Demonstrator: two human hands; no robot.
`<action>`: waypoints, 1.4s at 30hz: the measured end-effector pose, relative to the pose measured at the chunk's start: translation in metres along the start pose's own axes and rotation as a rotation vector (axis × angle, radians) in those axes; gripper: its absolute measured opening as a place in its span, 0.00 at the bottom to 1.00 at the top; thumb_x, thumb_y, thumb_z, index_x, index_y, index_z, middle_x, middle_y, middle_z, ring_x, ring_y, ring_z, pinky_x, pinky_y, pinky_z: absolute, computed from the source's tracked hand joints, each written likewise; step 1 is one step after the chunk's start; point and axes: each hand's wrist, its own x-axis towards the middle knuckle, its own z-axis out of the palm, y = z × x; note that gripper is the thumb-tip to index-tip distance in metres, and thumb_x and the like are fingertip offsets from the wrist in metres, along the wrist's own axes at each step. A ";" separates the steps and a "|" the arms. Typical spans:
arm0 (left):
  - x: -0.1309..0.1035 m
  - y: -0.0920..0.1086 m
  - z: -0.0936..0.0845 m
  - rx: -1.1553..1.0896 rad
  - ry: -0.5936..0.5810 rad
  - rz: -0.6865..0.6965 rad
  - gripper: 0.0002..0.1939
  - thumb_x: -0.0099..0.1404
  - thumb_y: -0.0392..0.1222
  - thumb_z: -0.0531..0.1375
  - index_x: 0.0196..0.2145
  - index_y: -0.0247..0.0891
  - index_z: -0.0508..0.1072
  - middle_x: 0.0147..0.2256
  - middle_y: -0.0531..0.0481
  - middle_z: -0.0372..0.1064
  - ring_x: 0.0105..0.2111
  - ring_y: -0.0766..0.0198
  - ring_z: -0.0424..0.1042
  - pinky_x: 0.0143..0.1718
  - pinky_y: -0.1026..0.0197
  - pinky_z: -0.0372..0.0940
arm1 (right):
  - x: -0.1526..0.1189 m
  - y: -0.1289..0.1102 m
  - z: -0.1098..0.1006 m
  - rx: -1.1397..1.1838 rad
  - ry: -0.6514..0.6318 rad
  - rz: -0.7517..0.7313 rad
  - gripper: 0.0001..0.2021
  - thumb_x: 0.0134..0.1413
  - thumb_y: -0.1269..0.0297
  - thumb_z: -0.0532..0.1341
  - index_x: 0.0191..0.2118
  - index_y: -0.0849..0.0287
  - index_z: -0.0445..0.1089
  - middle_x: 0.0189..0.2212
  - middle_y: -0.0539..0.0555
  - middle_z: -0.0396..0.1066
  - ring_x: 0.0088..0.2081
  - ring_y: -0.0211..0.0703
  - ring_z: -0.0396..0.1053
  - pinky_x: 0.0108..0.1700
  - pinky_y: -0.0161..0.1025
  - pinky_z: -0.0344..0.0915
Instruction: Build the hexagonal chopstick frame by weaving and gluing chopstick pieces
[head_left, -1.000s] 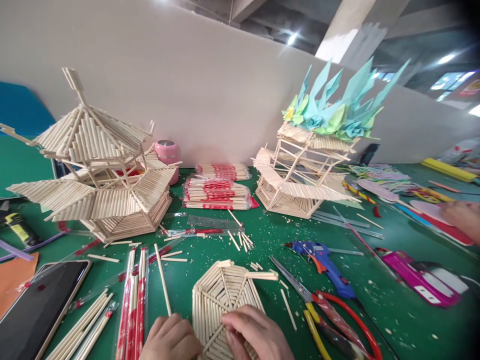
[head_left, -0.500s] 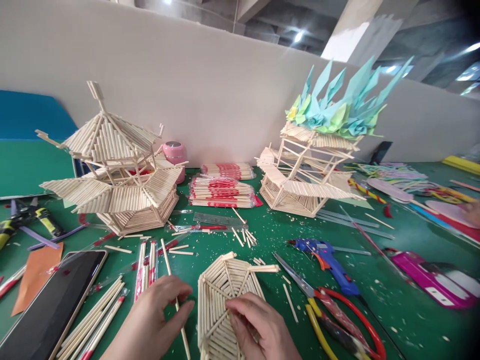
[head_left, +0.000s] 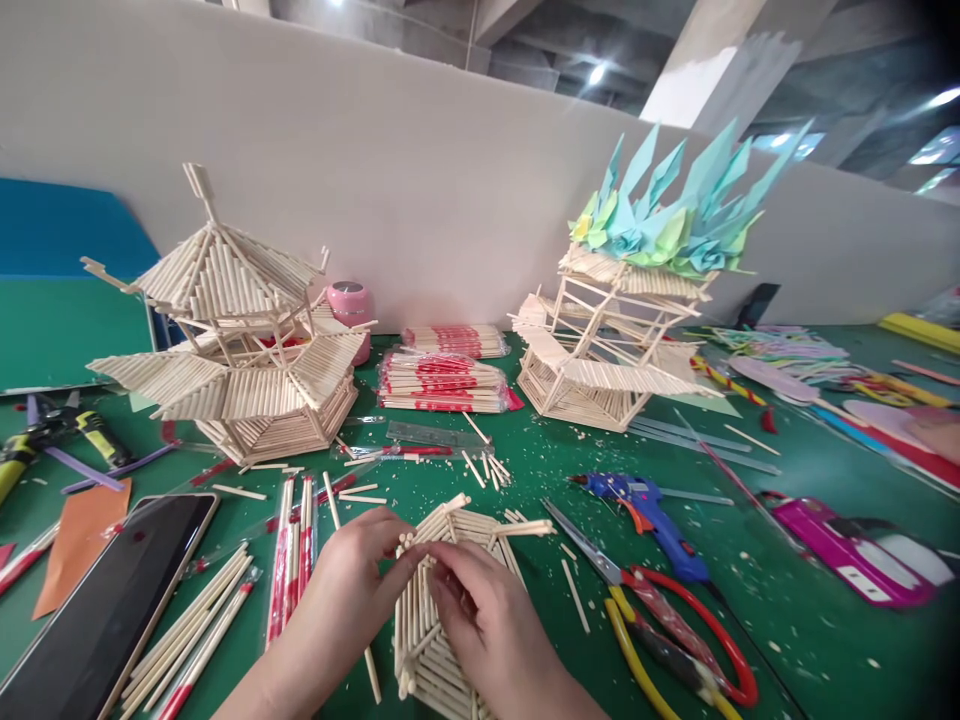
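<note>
A many-sided structure of pale wooden sticks [head_left: 420, 625], laid in wedge-shaped sections, rests on the table in front of me. My left hand [head_left: 367, 565] reaches over a loose chopstick [head_left: 373, 675], its thumb and fingers closed at the structure's upper left corner. Above the middle of the structure is my right hand [head_left: 480, 610], fingertips pinched together and meeting the left thumb at that same corner. Whatever lies between the right fingertips is hidden. A short stick piece [head_left: 525, 528] juts from the structure's upper right corner.
Two stick pavilions [head_left: 255, 400] [head_left: 600, 385] stand behind, with bundled chopsticks [head_left: 442, 385] between them. To the right lie scissors [head_left: 615, 570], a blue glue gun [head_left: 645, 515] and pliers [head_left: 637, 650]. A phone [head_left: 112, 600] and loose chopsticks [head_left: 195, 620] lie left.
My left hand has moved right and up to the structure's corner, closing its fingers. The right hand has shifted up and left from the structure's middle to meet it.
</note>
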 end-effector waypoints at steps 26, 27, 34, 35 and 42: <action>0.018 -0.009 -0.010 -0.037 -0.083 0.060 0.11 0.58 0.39 0.54 0.21 0.38 0.72 0.19 0.53 0.68 0.21 0.65 0.67 0.23 0.65 0.62 | 0.034 -0.003 0.011 -0.325 -0.095 0.069 0.10 0.51 0.74 0.55 0.25 0.61 0.71 0.22 0.53 0.71 0.25 0.40 0.69 0.24 0.32 0.57; 0.019 -0.009 -0.010 -0.028 -0.103 0.056 0.12 0.58 0.39 0.54 0.21 0.38 0.72 0.20 0.52 0.68 0.21 0.65 0.67 0.23 0.65 0.62 | 0.034 -0.004 0.011 -0.328 -0.095 0.074 0.10 0.51 0.74 0.55 0.26 0.61 0.71 0.22 0.53 0.71 0.25 0.40 0.69 0.24 0.32 0.57; 0.025 -0.007 -0.015 0.026 -0.252 0.002 0.11 0.59 0.38 0.54 0.23 0.34 0.73 0.23 0.48 0.69 0.24 0.63 0.67 0.26 0.63 0.61 | 0.034 -0.004 0.011 -0.340 -0.089 0.100 0.08 0.50 0.74 0.56 0.27 0.62 0.72 0.24 0.55 0.73 0.27 0.43 0.70 0.25 0.34 0.59; 0.026 -0.006 -0.015 0.023 -0.260 0.009 0.11 0.59 0.38 0.54 0.23 0.34 0.72 0.23 0.48 0.69 0.24 0.63 0.66 0.26 0.63 0.61 | 0.034 -0.004 0.011 -0.341 -0.087 0.103 0.08 0.50 0.74 0.56 0.27 0.62 0.72 0.24 0.55 0.73 0.27 0.43 0.70 0.25 0.34 0.59; 0.028 -0.008 -0.014 0.003 -0.274 0.018 0.12 0.59 0.38 0.54 0.21 0.33 0.71 0.22 0.48 0.68 0.24 0.64 0.65 0.25 0.64 0.59 | 0.034 -0.005 0.010 -0.332 -0.086 0.116 0.08 0.49 0.74 0.56 0.26 0.61 0.71 0.23 0.53 0.72 0.26 0.41 0.69 0.24 0.33 0.57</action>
